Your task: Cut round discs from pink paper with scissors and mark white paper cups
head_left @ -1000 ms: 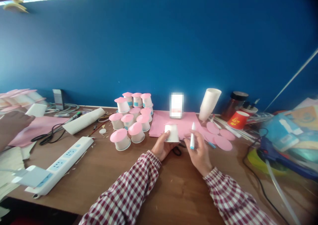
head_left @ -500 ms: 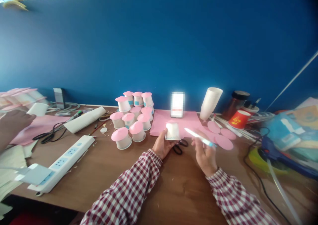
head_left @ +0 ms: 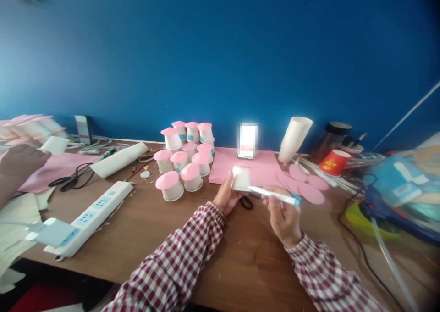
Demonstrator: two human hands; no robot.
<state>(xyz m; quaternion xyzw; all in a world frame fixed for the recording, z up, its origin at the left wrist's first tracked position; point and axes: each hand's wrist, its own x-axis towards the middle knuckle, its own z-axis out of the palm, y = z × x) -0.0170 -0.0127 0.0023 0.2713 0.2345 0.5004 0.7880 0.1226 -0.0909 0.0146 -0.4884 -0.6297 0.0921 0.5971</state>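
My left hand (head_left: 227, 196) is wrapped round a small white paper cup (head_left: 241, 178) above the near edge of the pink paper sheets (head_left: 220, 166). A white marker with a light blue end (head_left: 280, 196) is gripped in my right hand (head_left: 284, 215), its tip close to the cup's lower right rim. Black scissor handles (head_left: 246, 203) lie partly hidden beneath the cup. Left of my hands stand several white cups with pink paper tops (head_left: 172, 192). Pink paper discs (head_left: 311, 192) lie right of the sheets.
A power strip (head_left: 92, 218) and a stack of white cups (head_left: 120, 159) are at left, near a co-worker's hand (head_left: 24, 161). Another cup stack (head_left: 295, 137), a red cup (head_left: 334, 163) and a blue glue gun (head_left: 395, 218) are at right. A lit phone (head_left: 247, 141) stands behind.
The marker's tip has moved down and left to the cup's lower rim. The cup is tilted slightly in my left hand. The whole view has shifted a little.
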